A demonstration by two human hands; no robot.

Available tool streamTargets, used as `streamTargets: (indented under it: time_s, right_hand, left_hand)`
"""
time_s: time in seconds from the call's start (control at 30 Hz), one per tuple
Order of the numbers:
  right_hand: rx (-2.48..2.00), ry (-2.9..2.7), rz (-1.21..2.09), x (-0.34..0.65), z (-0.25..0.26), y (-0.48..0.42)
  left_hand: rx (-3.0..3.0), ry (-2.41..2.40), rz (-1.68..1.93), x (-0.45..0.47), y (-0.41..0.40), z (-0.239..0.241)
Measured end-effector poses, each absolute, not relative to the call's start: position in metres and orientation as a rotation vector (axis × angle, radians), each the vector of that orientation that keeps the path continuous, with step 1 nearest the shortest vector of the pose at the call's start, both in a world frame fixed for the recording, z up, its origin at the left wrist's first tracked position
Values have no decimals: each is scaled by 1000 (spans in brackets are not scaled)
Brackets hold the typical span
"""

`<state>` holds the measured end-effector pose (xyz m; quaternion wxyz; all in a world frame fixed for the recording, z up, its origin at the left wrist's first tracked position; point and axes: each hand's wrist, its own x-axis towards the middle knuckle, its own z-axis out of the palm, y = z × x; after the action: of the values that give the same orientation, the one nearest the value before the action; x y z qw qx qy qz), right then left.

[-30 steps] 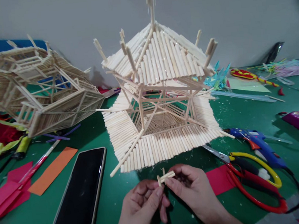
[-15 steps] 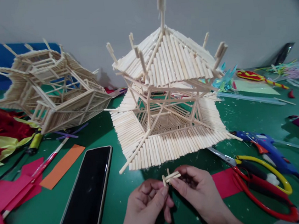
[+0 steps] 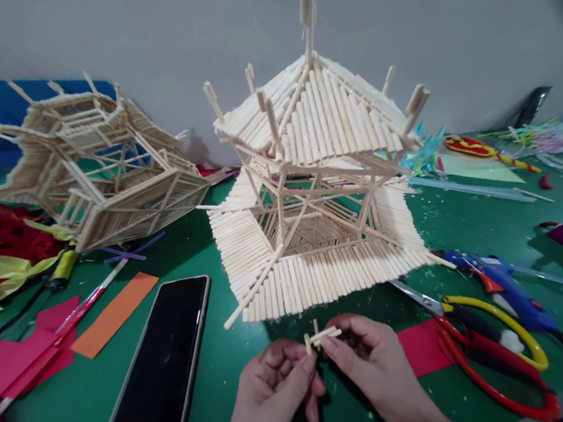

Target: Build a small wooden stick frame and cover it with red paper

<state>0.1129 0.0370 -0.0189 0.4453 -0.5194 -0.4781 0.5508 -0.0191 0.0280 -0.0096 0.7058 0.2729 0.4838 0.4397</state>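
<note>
Between both hands, low in the middle of the head view, is a small piece of short wooden sticks (image 3: 325, 334), some lying crosswise to others. My left hand (image 3: 280, 386) pinches an upright stick at its left end with thumb and fingers. From the other side, my right hand (image 3: 370, 363) grips the crosswise sticks between thumb and forefinger. Whether the sticks are glued together, I cannot tell. Just beyond my fingers stands a model pavilion (image 3: 314, 285) of pale round sticks, with a pointed upper roof and a wide lower one.
A second stick model (image 3: 145, 205) lies tilted at the left. A phone (image 3: 159, 365) and an orange strip (image 3: 116, 314) are on my left. To the right lie scissors (image 3: 497, 349), a red paper piece (image 3: 424, 349) and a blue glue gun (image 3: 508, 284) with its cord.
The view has shifted very slightly. Both hands keep their hold on the sticks, which have barely moved.
</note>
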Motion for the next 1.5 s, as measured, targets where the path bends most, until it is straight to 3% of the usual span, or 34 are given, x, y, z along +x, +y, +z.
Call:
streamTargets:
  time_s: [1.5]
  right_hand:
    - [-1362,-1270,1308,117,-12,38]
  left_hand:
    - [695,1150,876,-22,30,-9]
